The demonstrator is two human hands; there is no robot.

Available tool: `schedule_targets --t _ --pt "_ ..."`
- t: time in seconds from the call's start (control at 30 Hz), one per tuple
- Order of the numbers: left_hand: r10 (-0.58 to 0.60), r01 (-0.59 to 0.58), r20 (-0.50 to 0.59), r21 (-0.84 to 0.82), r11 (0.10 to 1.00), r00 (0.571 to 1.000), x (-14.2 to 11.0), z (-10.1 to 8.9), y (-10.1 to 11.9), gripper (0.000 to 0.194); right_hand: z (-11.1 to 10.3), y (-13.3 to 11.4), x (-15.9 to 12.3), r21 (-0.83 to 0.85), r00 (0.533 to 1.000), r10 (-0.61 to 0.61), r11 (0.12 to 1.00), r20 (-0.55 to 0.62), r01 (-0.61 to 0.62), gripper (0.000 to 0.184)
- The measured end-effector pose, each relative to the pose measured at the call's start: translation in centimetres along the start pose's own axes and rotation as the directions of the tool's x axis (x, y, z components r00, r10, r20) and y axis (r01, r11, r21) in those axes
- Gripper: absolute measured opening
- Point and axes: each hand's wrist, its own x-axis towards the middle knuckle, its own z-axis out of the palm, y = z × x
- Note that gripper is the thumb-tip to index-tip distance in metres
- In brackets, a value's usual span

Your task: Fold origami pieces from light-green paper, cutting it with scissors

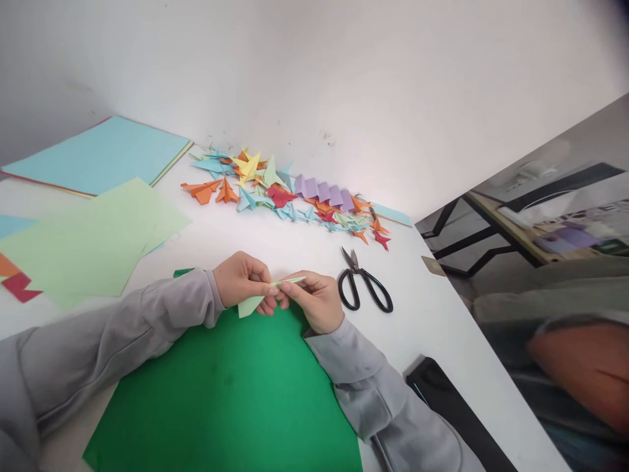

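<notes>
Being pinched by L fingers (268, 289) & R fingers (293, 293): folded lt-green paper (249, 306), prob. light, easily bent, best held at fold.

Scissors (354, 267) on tbl (417, 328), back-R of lg sheet (226, 400). Folded pcs (281, 196) behind, nr wall (295, 78); stack (108, 154) to L, loose sheets (88, 242) before it.

2 long grey sleeves (171, 308), loose and creased, with seamed cuffs (210, 296)
</notes>
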Motion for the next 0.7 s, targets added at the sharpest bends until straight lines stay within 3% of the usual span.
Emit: schedule_targets --t 0.23,0.7 --pt "-0.089 0.093 0.046 -0.097 0.991 0.995 0.0 -0.2 0.2 0.029 -0.8 0.2 0.2 0.048 0.998 -0.002 0.999 0.056 0.0 0.012" --pt "-0.152 0.157 0.048 -0.139 0.978 0.987 0.0 -0.2 0.5 0.031 -1.3 0.5 0.2 0.116 0.997 -0.069 0.991 0.03 0.065 0.012"
